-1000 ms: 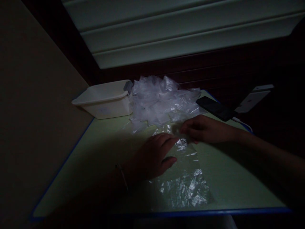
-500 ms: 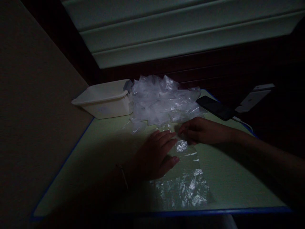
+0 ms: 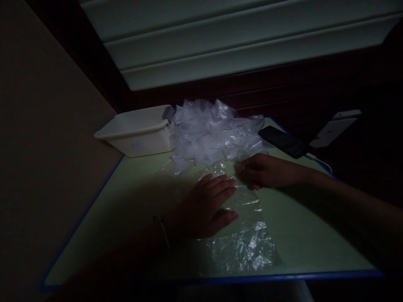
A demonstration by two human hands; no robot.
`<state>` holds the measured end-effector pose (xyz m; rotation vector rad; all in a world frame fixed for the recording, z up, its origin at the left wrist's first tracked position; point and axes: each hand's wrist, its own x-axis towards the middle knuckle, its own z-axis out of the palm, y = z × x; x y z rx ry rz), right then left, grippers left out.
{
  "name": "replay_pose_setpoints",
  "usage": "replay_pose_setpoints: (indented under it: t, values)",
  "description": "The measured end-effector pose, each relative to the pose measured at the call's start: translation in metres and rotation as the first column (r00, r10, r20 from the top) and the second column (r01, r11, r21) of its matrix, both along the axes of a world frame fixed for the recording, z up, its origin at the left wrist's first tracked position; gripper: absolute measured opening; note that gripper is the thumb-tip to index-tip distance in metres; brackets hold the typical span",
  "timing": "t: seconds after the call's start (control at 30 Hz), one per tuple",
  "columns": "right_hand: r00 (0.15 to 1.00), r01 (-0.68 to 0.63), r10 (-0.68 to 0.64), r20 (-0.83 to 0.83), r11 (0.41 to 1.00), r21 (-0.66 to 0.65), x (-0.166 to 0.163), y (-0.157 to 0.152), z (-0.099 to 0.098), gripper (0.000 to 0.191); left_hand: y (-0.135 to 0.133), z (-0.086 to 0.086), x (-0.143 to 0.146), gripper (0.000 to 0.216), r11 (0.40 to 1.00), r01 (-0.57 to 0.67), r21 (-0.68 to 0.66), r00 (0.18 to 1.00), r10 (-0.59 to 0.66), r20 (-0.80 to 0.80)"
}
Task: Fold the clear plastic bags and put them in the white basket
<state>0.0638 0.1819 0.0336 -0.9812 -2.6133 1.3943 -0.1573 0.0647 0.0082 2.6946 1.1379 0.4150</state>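
Observation:
A clear plastic bag [image 3: 244,239] lies flat on the pale green table [image 3: 132,201], running from near the front edge toward the middle. My left hand [image 3: 206,205] rests flat on the bag's left side with fingers stretched out. My right hand [image 3: 262,171] is at the bag's far end, fingers curled and pinched on the bag's edge. Just beyond both hands sits a heap of crumpled clear plastic bags [image 3: 214,132].
A white plastic tub [image 3: 137,132] stands at the back left beside the heap. A dark phone [image 3: 283,141] with a cable lies at the back right, and a white device [image 3: 335,126] sits farther right. The table has a blue edge [image 3: 283,277]. The scene is dim.
My left hand has slid slightly forward and spread its fingers flatter on the bag. My right hand has pulled its fingers in closer at the bag's far end.

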Motion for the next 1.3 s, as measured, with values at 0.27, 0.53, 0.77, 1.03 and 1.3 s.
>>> replay_pose_setpoints:
  t: [0.27,0.53,0.77,1.03,1.3]
  values:
    - [0.994,0.104,-0.104,0.044,0.995,0.005,0.003,0.002,0.002,0.026,0.000,0.001,-0.001,0.055,1.000,0.010,0.003,1.000,-0.010,0.009]
    - [0.969,0.164,-0.140,-0.205,0.981,0.106,-0.006,-0.001,-0.003,0.021,-0.001,0.004,0.001,0.059,0.998,0.062,0.009,0.998,-0.062,0.002]
    - [0.898,0.356,-0.303,-0.318,0.926,0.123,-0.028,0.006,-0.005,0.023,-0.002,0.001,0.001,0.062,0.998,0.069,-0.013,0.997,-0.069,-0.032]
    - [0.927,0.356,-0.365,-0.092,0.929,-0.099,-0.061,0.028,0.004,0.023,-0.001,-0.001,0.000,0.068,0.997,0.078,-0.013,0.997,-0.078,-0.018]
    - [0.920,0.373,-0.378,-0.101,0.925,-0.064,-0.066,0.030,0.012,0.012,-0.001,-0.002,0.001,0.066,0.994,0.085,0.072,0.996,-0.085,-0.001]
